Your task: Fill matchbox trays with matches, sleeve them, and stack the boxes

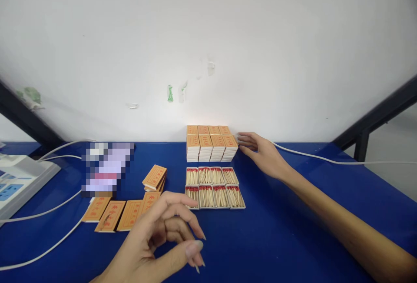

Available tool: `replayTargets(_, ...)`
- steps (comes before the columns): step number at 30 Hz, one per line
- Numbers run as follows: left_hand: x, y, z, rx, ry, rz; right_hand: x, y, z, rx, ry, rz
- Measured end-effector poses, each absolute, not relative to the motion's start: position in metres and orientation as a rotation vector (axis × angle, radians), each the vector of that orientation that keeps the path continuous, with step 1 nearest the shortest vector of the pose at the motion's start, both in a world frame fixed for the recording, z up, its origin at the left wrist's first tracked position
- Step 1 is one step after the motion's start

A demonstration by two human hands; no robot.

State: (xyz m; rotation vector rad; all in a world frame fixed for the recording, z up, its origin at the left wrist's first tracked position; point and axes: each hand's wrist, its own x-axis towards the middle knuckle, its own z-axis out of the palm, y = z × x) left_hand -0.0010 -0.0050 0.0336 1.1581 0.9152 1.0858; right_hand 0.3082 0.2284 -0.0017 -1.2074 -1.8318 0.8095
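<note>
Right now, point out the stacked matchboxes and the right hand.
Stacked matchboxes (216, 141): head view, orange top of a front-row box.
Right hand (267, 156): head view, back of the hand.

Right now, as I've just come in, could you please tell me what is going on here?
A person is working with matchboxes at a blue table. The right hand is at the side of a stack of closed matchboxes; whether it touches is unclear. The left hand, loosely curled, hovers in the foreground, with nothing visible in it. Eight open trays of matches lie in two rows before the stack. More orange-labelled boxes or sleeves lie to the left.
</note>
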Motion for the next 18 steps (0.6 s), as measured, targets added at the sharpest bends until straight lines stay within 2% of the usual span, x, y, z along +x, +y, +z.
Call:
replayTargets(6, 0.000, -0.006, 0.034, 1.139, 0.918, 1.095, 0.298, 0.219, -0.002, -1.215, -1.732, 1.000)
replayTargets(12, -0.001, -0.008, 0.036, 1.139, 0.957, 1.129, 0.293, 0.204, 0.005, -1.291, -1.529, 1.021)
replayTargets(18, 0.001, -0.018, 0.035, 1.511, 1.049, 1.319, 0.286, 0.156, 0.011, -1.226, -1.387, 1.132)
